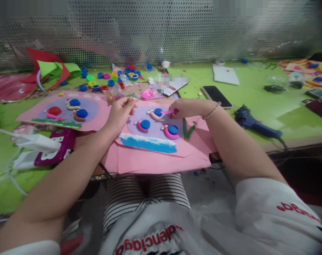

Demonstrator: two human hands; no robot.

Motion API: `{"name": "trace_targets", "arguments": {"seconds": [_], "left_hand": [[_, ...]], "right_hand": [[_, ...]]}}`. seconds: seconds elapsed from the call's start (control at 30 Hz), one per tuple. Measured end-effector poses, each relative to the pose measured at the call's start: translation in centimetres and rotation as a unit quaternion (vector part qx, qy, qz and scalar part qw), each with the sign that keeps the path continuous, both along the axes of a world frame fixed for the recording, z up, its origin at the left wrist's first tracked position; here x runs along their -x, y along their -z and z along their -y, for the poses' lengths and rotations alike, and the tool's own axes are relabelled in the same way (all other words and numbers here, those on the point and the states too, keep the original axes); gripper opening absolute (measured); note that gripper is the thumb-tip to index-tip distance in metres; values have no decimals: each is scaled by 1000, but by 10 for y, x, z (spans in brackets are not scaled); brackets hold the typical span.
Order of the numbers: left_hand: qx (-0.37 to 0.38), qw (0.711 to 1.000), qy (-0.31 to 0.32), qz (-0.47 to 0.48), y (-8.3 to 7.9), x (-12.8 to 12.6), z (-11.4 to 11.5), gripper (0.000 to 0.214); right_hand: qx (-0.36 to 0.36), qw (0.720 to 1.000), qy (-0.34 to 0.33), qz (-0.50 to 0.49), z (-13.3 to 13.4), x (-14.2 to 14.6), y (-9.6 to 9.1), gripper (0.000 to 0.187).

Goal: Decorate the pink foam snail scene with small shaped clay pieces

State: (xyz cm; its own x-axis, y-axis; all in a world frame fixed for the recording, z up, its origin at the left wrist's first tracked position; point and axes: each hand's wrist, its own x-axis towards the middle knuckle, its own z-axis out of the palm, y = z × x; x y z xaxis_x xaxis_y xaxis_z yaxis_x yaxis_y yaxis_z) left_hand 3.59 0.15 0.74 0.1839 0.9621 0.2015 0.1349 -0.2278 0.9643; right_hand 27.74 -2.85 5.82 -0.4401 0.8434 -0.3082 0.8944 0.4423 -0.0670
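My right hand (pixel 186 108) is closed on a thin pink strip (pixel 167 112), whose free end reaches the blue cap of the upper snail figure (pixel 157 114). My left hand (pixel 120 113) is over the left edge of the pink card (pixel 187 150), thumb and fingers pinched together; whatever is between them is too small to make out. On the card's lilac oval sit two more snails with blue bottle-cap shells, a left one (pixel 143 126) and a right one (pixel 170 131). Below them lies a blue and white clay strip (pixel 147 142). Green clay stems (pixel 186 130) lie at the right.
A second snail card (pixel 30 112) lies at the left, near a purple power strip (pixel 58 145) with a white plug. Loose bottle caps (pixel 111 83) are scattered behind. To the right are a phone (pixel 216 96) and a blue glue gun (pixel 256 124). A perforated metal panel (pixel 150 32) stands at the back.
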Motion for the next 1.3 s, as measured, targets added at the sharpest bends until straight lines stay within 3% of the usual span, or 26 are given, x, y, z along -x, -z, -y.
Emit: {"name": "trace_targets", "arguments": {"seconds": [0.47, 0.7, 0.97, 1.17, 1.3], "left_hand": [[9, 1000, -6, 6, 1, 1, -1, 21], [6, 1000, -4, 6, 2, 2, -4, 21], [27, 999, 18, 40, 6, 2, -7, 24], [15, 1000, 15, 4, 3, 1, -3, 26], [-21, 999, 26, 20, 4, -1, -2, 28]], "right_hand": [[-20, 998, -48, 18, -1, 8, 1, 16], [-44, 998, -33, -5, -1, 3, -3, 18], [-122, 992, 27, -13, -10, -5, 1, 26], [-196, 972, 131, -9, -12, -10, 6, 23], [-242, 961, 101, -86, -12, -8, 8, 25]]}}
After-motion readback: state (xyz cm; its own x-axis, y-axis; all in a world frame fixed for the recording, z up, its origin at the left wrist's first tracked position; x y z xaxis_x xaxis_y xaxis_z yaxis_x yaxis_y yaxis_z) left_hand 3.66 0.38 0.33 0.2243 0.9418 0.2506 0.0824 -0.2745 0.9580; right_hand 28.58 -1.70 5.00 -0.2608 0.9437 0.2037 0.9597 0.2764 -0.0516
